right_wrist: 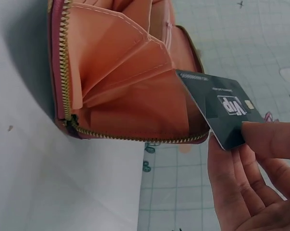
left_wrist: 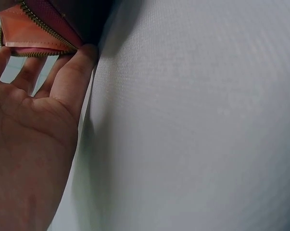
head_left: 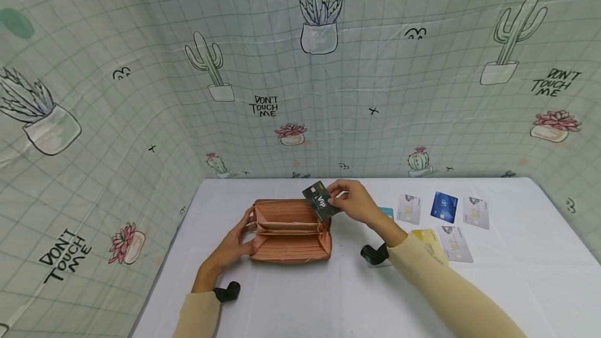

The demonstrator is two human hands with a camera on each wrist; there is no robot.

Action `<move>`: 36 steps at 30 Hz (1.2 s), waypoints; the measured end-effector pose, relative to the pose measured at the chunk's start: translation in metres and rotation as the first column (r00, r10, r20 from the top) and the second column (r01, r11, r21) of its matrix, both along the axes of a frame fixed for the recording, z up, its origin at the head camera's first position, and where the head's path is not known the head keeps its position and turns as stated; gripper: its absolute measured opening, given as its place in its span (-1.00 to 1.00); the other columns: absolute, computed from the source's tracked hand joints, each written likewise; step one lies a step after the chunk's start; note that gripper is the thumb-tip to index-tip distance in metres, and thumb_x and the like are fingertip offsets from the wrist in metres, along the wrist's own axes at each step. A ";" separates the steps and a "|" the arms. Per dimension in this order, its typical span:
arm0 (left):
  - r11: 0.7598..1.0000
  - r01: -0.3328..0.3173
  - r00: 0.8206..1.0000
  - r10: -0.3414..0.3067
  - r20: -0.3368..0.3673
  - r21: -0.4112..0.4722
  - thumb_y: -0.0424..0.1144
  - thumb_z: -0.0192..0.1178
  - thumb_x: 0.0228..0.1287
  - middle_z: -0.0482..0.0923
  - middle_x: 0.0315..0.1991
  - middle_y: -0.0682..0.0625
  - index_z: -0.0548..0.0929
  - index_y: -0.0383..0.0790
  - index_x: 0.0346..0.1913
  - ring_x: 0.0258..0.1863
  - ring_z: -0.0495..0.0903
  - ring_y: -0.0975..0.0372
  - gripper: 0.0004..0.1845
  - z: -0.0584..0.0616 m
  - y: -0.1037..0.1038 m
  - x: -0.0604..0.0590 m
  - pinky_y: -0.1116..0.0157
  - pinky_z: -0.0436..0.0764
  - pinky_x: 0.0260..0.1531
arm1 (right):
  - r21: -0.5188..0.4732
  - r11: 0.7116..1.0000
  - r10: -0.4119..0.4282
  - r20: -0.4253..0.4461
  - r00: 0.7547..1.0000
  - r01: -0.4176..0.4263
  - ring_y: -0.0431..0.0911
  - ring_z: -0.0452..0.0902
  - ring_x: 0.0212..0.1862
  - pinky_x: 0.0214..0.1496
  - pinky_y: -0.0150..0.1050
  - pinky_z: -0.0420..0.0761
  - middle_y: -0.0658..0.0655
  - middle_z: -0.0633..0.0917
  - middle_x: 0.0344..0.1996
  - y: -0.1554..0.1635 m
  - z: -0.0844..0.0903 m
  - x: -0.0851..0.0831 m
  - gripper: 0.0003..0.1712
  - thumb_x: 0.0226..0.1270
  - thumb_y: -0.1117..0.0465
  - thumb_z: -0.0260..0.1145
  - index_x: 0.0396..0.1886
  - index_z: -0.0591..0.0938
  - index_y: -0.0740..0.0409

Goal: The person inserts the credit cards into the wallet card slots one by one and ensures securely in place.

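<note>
Cactus pictures cover the cloth wall behind a white table [head_left: 300, 296]. On that table lies my wallet [head_left: 288, 231], pink-orange, unzipped and spread wide so its folded pockets show.

My left hand [head_left: 235, 244] sits at the wallet's left end. Its fingers [left_wrist: 63, 77] are mostly straight and touch the zipper edge, so they press and steady it and do not wrap around it.

My right hand [head_left: 354, 202] is just past the wallet's right end. My thumb and fingers [right_wrist: 274, 139] pinch a dark card [head_left: 321, 201] by its near corner. The card is tilted, and its far corner points into the pockets, just over the zipper edge. I cannot tell if it touches a pocket wall yet.

To do this well, I think I should keep my left fingers pushing the end outward so the pockets stay open. I should turn the card so its long edge lines up with one pocket, then slide it slowly. If I push it while it is crooked, it may catch on a fold or on the zipper teeth.

To the right of my right hand, more cards [head_left: 443, 215] lie flat on the table, well apart from the wallet.
</note>
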State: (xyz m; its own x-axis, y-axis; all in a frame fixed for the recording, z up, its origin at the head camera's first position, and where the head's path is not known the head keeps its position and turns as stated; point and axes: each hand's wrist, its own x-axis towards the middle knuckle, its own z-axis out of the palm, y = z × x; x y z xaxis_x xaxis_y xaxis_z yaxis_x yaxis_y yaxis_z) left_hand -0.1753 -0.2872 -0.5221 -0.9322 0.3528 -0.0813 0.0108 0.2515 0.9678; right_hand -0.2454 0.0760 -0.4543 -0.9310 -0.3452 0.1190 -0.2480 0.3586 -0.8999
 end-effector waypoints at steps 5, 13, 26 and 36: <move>1.000 -0.010 1.000 0.010 0.016 -0.014 -0.42 0.36 0.26 -0.03 0.66 -0.33 -0.18 -0.03 0.76 0.60 0.08 -0.21 0.18 0.001 0.000 0.001 0.22 0.42 0.40 | 0.016 1.000 0.011 -0.017 1.000 -0.011 0.01 0.74 -0.25 -0.30 -0.23 0.63 0.29 0.72 -0.18 -0.007 0.006 -0.002 -0.76 0.40 0.47 0.35 0.02 0.71 0.42; 1.000 0.012 1.000 -0.013 0.018 0.013 -0.37 0.38 0.29 -0.02 0.66 -0.33 -0.19 -0.02 0.76 0.61 0.05 -0.22 0.17 0.001 -0.002 0.000 0.17 0.41 0.42 | 0.033 0.999 0.030 -0.099 0.995 -0.027 0.10 0.74 -0.20 -0.20 -0.13 0.70 0.29 0.74 -0.15 -0.029 0.008 -0.012 -0.77 0.40 0.46 0.37 0.02 0.73 0.38; 1.000 0.007 1.000 -0.007 0.025 0.000 -0.36 0.38 0.26 0.00 0.65 -0.36 -0.15 -0.03 0.76 0.60 0.08 -0.24 0.16 -0.001 -0.002 -0.001 0.21 0.46 0.36 | 0.092 0.995 0.063 -0.173 0.983 -0.048 0.08 0.75 -0.14 -0.10 -0.11 0.74 0.22 0.75 -0.16 -0.070 0.010 -0.012 -0.80 0.42 0.46 0.40 0.00 0.73 0.32; 1.000 0.014 1.000 -0.014 0.013 -0.008 -0.35 0.38 0.31 0.02 0.65 -0.36 -0.16 -0.09 0.76 0.60 0.10 -0.23 0.14 0.000 0.000 -0.003 0.21 0.42 0.39 | 0.148 0.989 0.022 -0.251 0.968 0.016 0.03 0.76 -0.19 -0.11 -0.12 0.74 0.18 0.78 -0.19 -0.088 0.006 -0.011 -0.80 0.42 0.42 0.43 -0.01 0.75 0.24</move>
